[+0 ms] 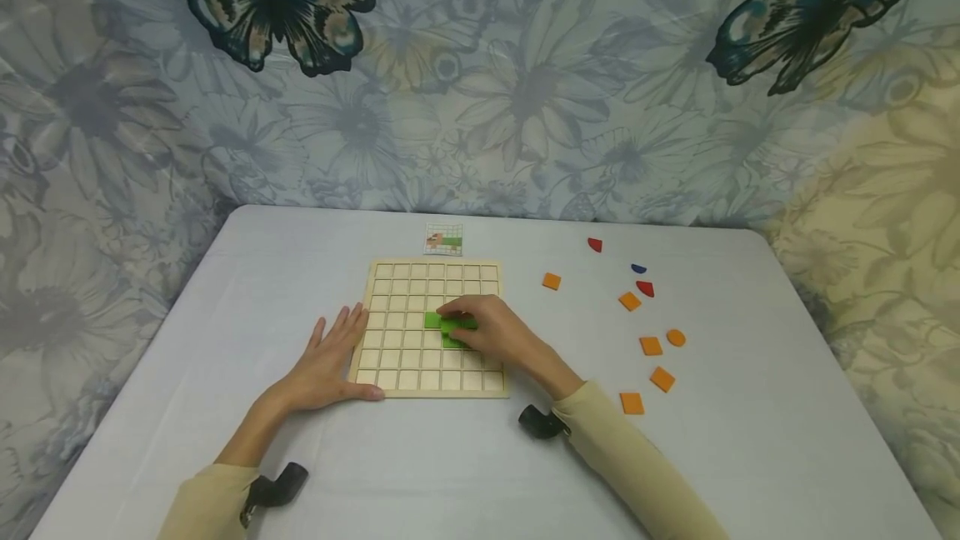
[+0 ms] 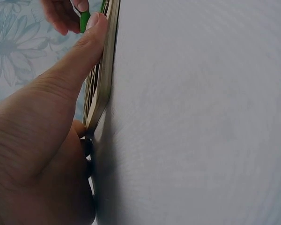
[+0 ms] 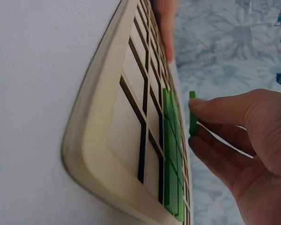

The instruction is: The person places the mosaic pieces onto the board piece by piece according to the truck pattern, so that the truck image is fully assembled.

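A square wooden grid board [image 1: 408, 358] lies on the table with green square tiles [image 3: 171, 159] set side by side in some of its cells. My right hand [image 1: 491, 327] is over the board's right half. Between thumb and fingertips it pinches a green tile [image 3: 193, 115], held just off the tiles in the right wrist view. Spread along the board's left edge is my left hand [image 1: 326, 369], its thumb [image 2: 91, 37] on the near left corner. In the head view the right hand covers part of the green tiles.
Beyond the board lies a small pattern card [image 1: 443, 239]. To the right are scattered several orange squares [image 1: 651, 346], an orange circle [image 1: 676, 337], two red quarter-round pieces [image 1: 595, 245] and a blue half-round piece [image 1: 638, 268]. A patterned cloth [image 1: 525, 107] hangs behind the white table [image 1: 750, 407].
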Demonstrator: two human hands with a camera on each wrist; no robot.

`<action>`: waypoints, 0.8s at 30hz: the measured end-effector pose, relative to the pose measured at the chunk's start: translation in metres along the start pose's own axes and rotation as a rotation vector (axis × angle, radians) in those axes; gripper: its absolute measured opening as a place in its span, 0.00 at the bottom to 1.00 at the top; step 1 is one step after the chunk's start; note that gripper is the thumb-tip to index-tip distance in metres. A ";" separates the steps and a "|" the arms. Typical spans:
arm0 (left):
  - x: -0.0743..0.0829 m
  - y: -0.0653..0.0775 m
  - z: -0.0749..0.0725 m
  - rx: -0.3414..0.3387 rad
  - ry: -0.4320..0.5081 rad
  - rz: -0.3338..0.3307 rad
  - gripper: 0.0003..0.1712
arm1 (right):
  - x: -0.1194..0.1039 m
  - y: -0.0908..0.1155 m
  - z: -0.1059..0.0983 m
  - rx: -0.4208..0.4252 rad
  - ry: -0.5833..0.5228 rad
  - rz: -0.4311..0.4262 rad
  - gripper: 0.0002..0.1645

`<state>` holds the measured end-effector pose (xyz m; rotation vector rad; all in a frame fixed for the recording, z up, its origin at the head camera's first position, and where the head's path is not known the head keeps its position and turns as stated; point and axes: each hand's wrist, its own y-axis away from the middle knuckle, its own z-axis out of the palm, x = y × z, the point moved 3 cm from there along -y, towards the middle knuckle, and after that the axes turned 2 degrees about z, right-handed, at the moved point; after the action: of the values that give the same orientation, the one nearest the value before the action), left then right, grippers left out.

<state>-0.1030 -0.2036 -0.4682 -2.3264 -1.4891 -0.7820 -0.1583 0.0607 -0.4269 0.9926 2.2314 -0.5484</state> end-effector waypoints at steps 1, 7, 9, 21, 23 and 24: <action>0.000 0.000 0.000 0.000 0.001 0.000 0.74 | -0.001 0.000 0.001 -0.004 -0.003 -0.007 0.20; 0.000 -0.001 0.002 -0.004 -0.012 -0.010 0.75 | -0.007 -0.002 0.009 -0.019 -0.003 -0.033 0.20; 0.000 -0.001 0.002 -0.002 -0.019 -0.013 0.75 | -0.009 -0.003 0.012 -0.028 0.001 -0.039 0.21; 0.003 0.003 -0.001 0.007 -0.030 -0.007 0.74 | -0.010 -0.007 0.021 -0.050 0.063 -0.036 0.21; 0.003 0.001 0.000 0.005 -0.030 -0.007 0.74 | -0.010 -0.007 0.022 -0.053 0.081 -0.041 0.22; 0.003 0.001 0.000 0.002 -0.032 -0.008 0.74 | -0.011 -0.007 0.022 -0.056 0.091 -0.042 0.22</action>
<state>-0.1014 -0.2020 -0.4665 -2.3434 -1.5119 -0.7484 -0.1498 0.0379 -0.4341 0.9616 2.3394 -0.4646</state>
